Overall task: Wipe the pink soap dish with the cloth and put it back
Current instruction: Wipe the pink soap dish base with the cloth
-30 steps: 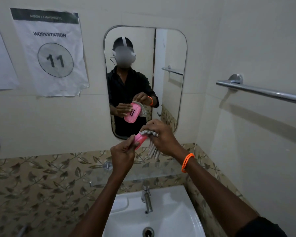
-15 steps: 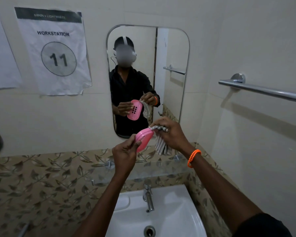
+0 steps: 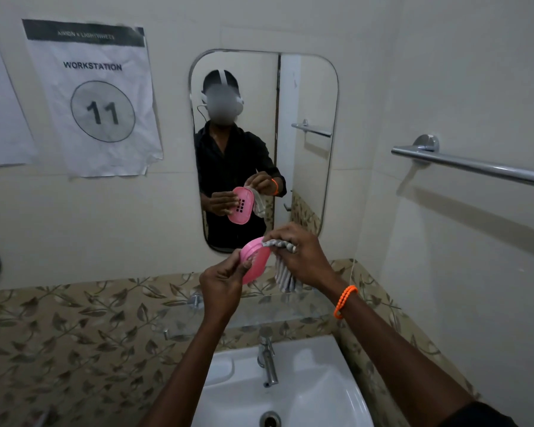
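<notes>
My left hand (image 3: 224, 280) grips the pink soap dish (image 3: 256, 263) and holds it tilted on edge in front of the mirror, above the glass shelf (image 3: 244, 315). My right hand (image 3: 301, 257) holds a grey striped cloth (image 3: 282, 266) bunched against the dish's upper right rim, with the rest of the cloth hanging down below the hand. An orange beaded band sits on my right wrist. The mirror (image 3: 309, 97) reflects the dish's slotted bottom.
A white basin (image 3: 321, 392) with a chrome tap (image 3: 267, 363) lies below my arms. A chrome towel rail (image 3: 475, 164) runs along the right wall. A paper sign reading Workstation 11 (image 3: 96, 100) hangs left of the mirror. Leaf-patterned tiles line the wall.
The cloth in my right hand has slid from over the dish to its right rim, exposing more of the pink dish. Both hands stay raised in front of the mirror.
</notes>
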